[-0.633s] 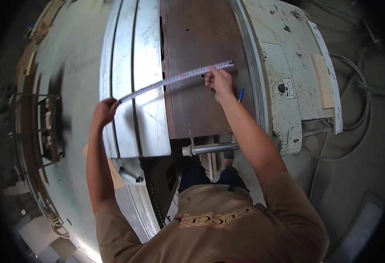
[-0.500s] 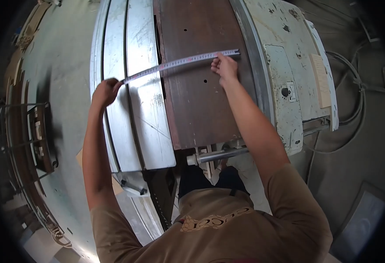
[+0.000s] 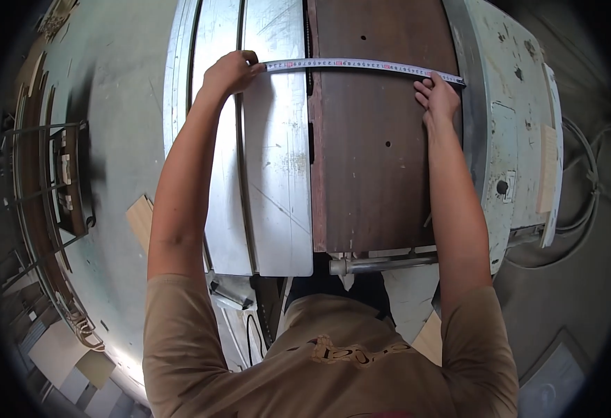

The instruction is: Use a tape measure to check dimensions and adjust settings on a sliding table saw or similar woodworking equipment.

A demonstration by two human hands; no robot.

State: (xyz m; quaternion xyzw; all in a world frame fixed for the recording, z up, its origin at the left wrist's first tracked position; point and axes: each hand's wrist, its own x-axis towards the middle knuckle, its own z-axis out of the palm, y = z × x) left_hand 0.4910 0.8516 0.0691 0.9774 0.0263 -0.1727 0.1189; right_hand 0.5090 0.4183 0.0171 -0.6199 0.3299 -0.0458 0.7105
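A white tape measure blade (image 3: 350, 64) stretches across a brown panel (image 3: 361, 181) and part of a shiny grooved metal table (image 3: 277, 202). My left hand (image 3: 230, 73) is closed round the tape's left end above a groove in the metal; any case inside the fist is hidden. My right hand (image 3: 441, 101) pinches the blade near its right tip, the other fingers loosely curled. That tip lies at the grey metal rail (image 3: 474, 90) along the panel's right side. Between my hands the blade bows slightly upward in the view.
A pale, worn machine cover (image 3: 518, 97) with a black knob (image 3: 502, 187) stands right of the rail. A metal bar (image 3: 389, 265) runs along the near edge. Coiled cable (image 3: 594, 174) lies at far right. A dark metal rack (image 3: 68, 181) stands at left.
My right hand has moved the tape's tip rightward from the panel to the rail. The left hand has also shifted right, and the tape now slopes down to the right. The whole view has shifted.
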